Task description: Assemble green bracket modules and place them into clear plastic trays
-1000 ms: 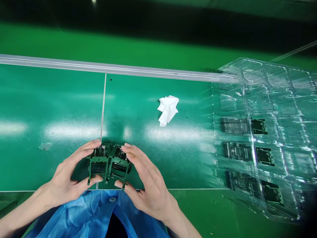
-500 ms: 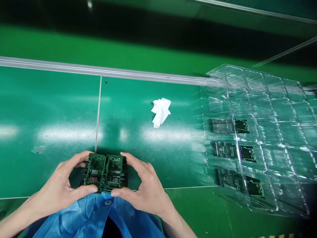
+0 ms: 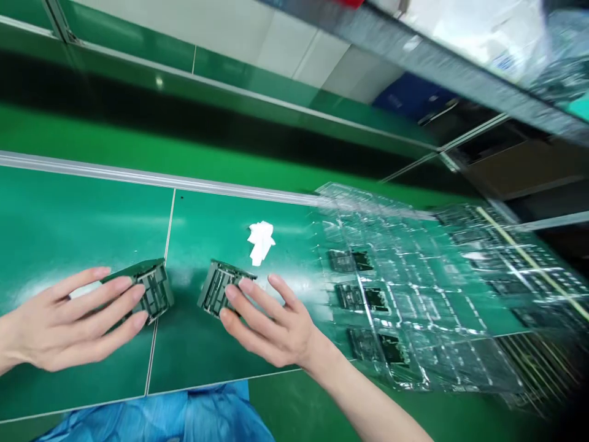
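Two bare hands work side by side at a green bench (image 3: 69, 209), each with a small green plastic frame part.

The left hand (image 3: 64, 328) lies low over the mat with its fingers (image 3: 124, 286) long, nearly straight and a little fanned. Their tips clasp the left green part (image 3: 150, 288), which stands tilted on edge where the seam (image 3: 169, 221) between two mat panels runs. Whether the part rests on the mat or is lifted just clear of it cannot be told.

The right hand (image 3: 276, 322) is half open, fingers gently bent and spread, pinching the near side of the right green part (image 3: 219, 286). That part is also tipped up, on the right-hand panel and apart from the left one, with bare mat between them.

A crumpled white cloth (image 3: 261, 240) lies just beyond the right part, toward the bench's far edge, where a metal rail (image 3: 138, 178) runs across. At the bench's right end, a clear plastic tray (image 3: 414, 307) holds dark boards (image 3: 352, 261) in its pockets, its left edge near the right wrist.

The left panel beyond the left hand is open mat up to the rail. A blue garment (image 3: 184, 417) shows at the near edge.
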Motion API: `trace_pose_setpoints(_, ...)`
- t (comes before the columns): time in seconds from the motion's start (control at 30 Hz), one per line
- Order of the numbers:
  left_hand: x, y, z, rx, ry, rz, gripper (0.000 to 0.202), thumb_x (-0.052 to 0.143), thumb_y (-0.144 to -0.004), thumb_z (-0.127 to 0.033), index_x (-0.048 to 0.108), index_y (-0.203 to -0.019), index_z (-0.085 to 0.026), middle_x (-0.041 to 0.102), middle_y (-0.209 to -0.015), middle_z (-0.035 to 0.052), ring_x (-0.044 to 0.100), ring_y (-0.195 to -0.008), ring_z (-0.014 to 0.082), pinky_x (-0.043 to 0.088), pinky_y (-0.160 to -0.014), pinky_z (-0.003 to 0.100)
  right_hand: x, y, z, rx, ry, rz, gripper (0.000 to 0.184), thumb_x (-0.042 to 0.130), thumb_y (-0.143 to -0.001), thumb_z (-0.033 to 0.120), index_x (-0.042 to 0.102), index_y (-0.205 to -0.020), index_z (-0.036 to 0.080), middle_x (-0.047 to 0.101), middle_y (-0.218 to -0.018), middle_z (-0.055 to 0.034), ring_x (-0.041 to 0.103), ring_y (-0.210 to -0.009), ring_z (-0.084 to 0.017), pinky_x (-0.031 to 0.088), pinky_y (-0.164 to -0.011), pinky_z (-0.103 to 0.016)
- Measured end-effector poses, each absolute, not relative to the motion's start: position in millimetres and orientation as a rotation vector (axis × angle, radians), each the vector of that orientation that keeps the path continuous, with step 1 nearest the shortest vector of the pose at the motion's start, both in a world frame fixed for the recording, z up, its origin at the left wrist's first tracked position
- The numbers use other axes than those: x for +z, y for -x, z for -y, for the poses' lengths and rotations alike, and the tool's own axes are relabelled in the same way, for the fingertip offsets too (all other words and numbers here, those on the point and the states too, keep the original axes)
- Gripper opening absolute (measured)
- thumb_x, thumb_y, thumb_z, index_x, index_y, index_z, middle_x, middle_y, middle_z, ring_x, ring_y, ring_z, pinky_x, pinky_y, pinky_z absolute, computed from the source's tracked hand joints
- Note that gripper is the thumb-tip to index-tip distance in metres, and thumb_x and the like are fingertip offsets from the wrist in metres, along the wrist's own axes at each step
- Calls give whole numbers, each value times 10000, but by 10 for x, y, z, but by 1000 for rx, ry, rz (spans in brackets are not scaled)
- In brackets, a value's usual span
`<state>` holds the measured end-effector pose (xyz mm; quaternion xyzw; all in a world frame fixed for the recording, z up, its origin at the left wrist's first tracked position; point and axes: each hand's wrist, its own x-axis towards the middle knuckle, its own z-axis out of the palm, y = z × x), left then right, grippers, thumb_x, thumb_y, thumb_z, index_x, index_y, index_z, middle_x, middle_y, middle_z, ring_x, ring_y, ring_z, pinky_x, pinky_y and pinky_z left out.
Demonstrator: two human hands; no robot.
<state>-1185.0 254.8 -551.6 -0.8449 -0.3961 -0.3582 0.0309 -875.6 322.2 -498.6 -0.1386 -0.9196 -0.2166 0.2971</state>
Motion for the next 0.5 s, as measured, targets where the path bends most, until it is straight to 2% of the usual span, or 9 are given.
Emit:
trace_pose_setpoints(0.13, -5402, 11836, -2552, -1140, 2563, 1066, 590, 471, -870, 30, 590, -1197, -446, 710, -1050, -134, 701, -941, 110, 278, -1195, 373, -4811, 8644, -3300, -665, 126, 2408, 50, 683, -832, 309, 664, -878, 302, 718, -1078, 77, 627, -1101, -103, 510, -997, -229)
trace_pose_setpoints(0.3, -5382, 11822, -2628, -1047, 2537, 969, 617, 535, -832, 28, 589, -1168, -486, 720, -987, -160, 722, -783, 98, 438, -1091, 297, -4802, 8581, -3299, -475, 110, 2533, 198, 707, -794, 261, 645, -947, 368, 716, -1055, 143, 605, -1137, -49, 492, -998, -148)
trace_pose_setpoints(0.37, -5359, 11848, -2636, -980, 2527, 991, 626, 555, -827, 21, 569, -1185, -491, 725, -965, -152, 722, -788, 104, 427, -1105, 315, -4800, 8571, -3310, -505, 79, 2537, 219, 712, -789, 255, 643, -957, 378, 713, -1060, 149, 598, -1148, -46, 491, -997, -143)
trace_pose_setpoints(0.43, -5326, 11907, -2645, -941, 2509, 1034, 603, 566, -830, 11, 570, -1173, -486, 727, -959, -147, 718, -834, 104, 379, -1146, 342, -4803, 8569, -3346, -618, 42, 2492, 154, 695, -806, 282, 646, -917, 377, 715, -1049, 146, 602, -1144, -53, 507, -981, -160)
trace_pose_setpoints(0.5, -5308, 11952, -2690, -947, 2546, 910, 512, 605, -835, -44, 602, -1124, -467, 721, -1004, -148, 703, -906, 90, 321, -1179, 316, -4827, 8589, -3369, -685, 91, 2428, 95, 669, -816, 279, 636, -881, 341, 725, -1033, 104, 615, -1139, -92, 516, -986, -218)
